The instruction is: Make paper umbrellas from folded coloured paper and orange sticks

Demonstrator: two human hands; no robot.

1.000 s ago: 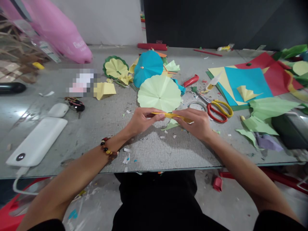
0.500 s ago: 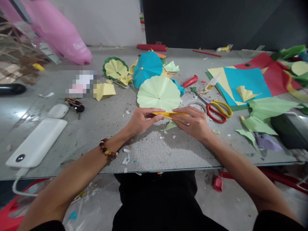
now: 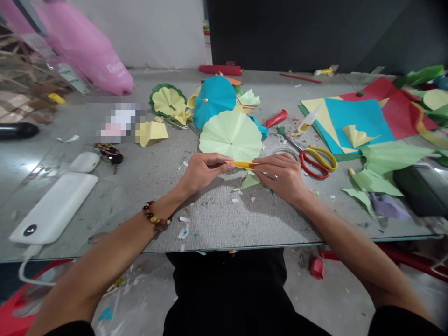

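Both my hands pinch a narrow folded strip of yellow paper [image 3: 242, 164] above the grey work table [image 3: 224, 219]. My left hand [image 3: 203, 173] holds its left end, and my right hand [image 3: 282, 179] covers its right end. Just beyond the strip lies a pale green pleated paper disc [image 3: 231, 136], close to my fingers. A blue paper cone [image 3: 214, 96] rests behind that disc. Red-and-yellow-handled scissors [image 3: 317, 161] lie to the right of my right hand. A beaded bracelet [image 3: 154, 215] circles my left wrist.
Stacked coloured paper sheets [image 3: 360, 119] and green offcuts [image 3: 392, 158] fill the right side. A white power bank [image 3: 52, 207], a white computer mouse [image 3: 84, 162] and keys [image 3: 109, 152] lie at the left. Paper scraps dot the table, whose near edge runs across my lap.
My hands have drawn closer together, and more of the yellow strip is now hidden under my right hand. The strip has shifted slightly up the picture with my hands.
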